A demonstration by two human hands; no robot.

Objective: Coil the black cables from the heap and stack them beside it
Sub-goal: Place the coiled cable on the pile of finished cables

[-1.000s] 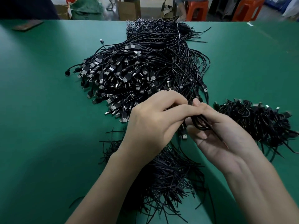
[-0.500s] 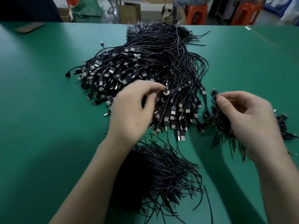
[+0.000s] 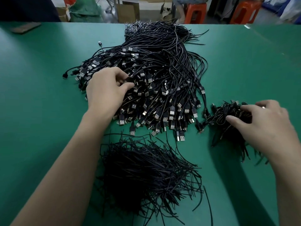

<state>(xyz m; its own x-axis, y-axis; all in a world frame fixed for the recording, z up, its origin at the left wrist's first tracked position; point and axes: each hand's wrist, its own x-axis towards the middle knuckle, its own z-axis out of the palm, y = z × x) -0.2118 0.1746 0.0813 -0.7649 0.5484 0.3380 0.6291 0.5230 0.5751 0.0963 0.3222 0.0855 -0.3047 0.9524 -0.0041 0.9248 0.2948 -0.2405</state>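
A big heap of black USB cables (image 3: 156, 75) lies in the middle of the green table (image 3: 40, 111), plug ends fanned toward me. My left hand (image 3: 105, 90) reaches into the heap's left side and pinches one cable's plug (image 3: 129, 79) between thumb and forefinger. To the right sits a smaller stack of coiled cables (image 3: 228, 121). My right hand (image 3: 267, 126) rests on that stack with its fingers curled over the top coils; whether it grips one is unclear.
A bundle of thin black ties (image 3: 143, 173) lies near the front edge between my arms. A dark flat object (image 3: 24, 27) lies at the far left corner. Beyond the table stand orange stools (image 3: 195, 12) and cardboard boxes (image 3: 128, 10).
Both hands held one coiled cable together a second ago. The right hand carried it right to the stack. The left hand moved up-left into the heap and took hold of a plug.
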